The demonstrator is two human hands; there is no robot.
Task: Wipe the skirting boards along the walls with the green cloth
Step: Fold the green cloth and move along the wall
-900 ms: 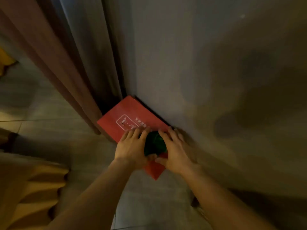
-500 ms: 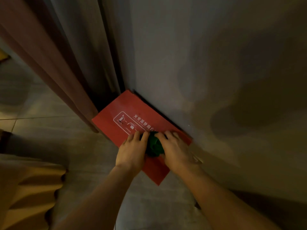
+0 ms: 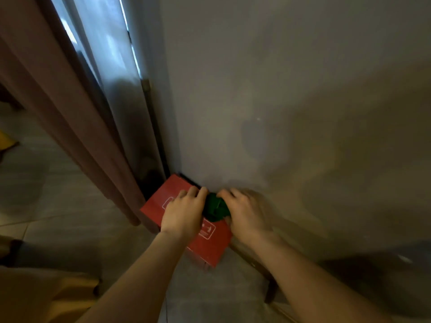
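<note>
The green cloth (image 3: 217,207) is bunched on top of a red box (image 3: 205,248) that stands on the floor against the grey wall. My left hand (image 3: 184,214) presses on the cloth's left side with its palm on the box. The fingers of my right hand (image 3: 245,213) curl over the cloth's right side, close to the wall. The dark brown skirting board (image 3: 250,258) runs along the foot of the wall to the right of the box. A short dark strip of it (image 3: 187,179) shows behind the box's far edge.
A brown curtain (image 3: 70,117) and a sheer white curtain (image 3: 112,94) hang to the left of the wall corner. Grey floor tiles (image 3: 70,229) spread at the left. Tan fabric (image 3: 42,297) fills the bottom left corner.
Both hands have slid the cloth across the box top towards the wall. The view has tilted up, so more of the curtains shows.
</note>
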